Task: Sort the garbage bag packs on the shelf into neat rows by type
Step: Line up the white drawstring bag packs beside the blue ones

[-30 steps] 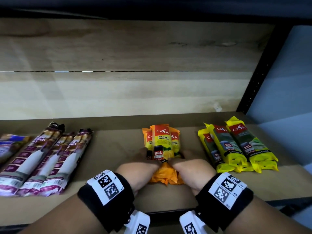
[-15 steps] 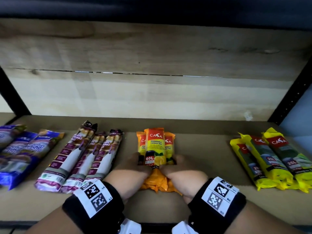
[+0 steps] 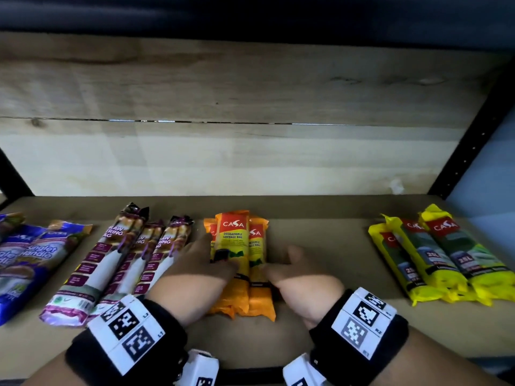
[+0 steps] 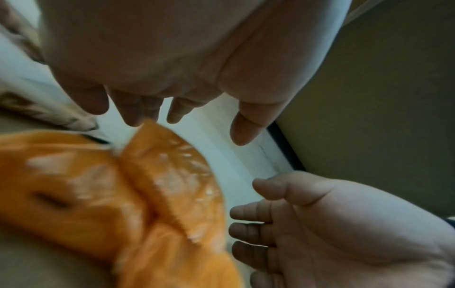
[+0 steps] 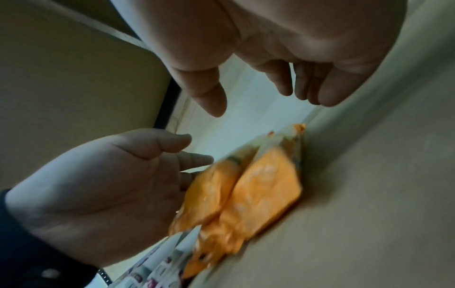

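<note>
A wooden shelf (image 3: 320, 240) with a pale plank back wall carries four groups of garbage bag packs. The orange packs (image 3: 241, 257) lie in the middle, just beside the white-and-purple drawstring packs (image 3: 122, 263); the blue packs (image 3: 25, 260) are at far left and the yellow packs (image 3: 434, 257) well apart at far right. A second ago both hands were pressed tight against the orange bundle, squeezing it from either side. Now they have loosened: the left hand (image 3: 195, 263) lies with straight, relaxed fingers at the bundle's left edge and partly over its middle, while the right hand (image 3: 301, 274) has drawn off to the right flank, its grip spread and holding nothing. The wrist views confirm open palms facing each other with the orange packs between them. Since half a second ago the bundle has also shifted up against the drawstring row. This suggests the orange row is judged squared up, and that the yellow packs probably remain to be brought nearer.
</note>
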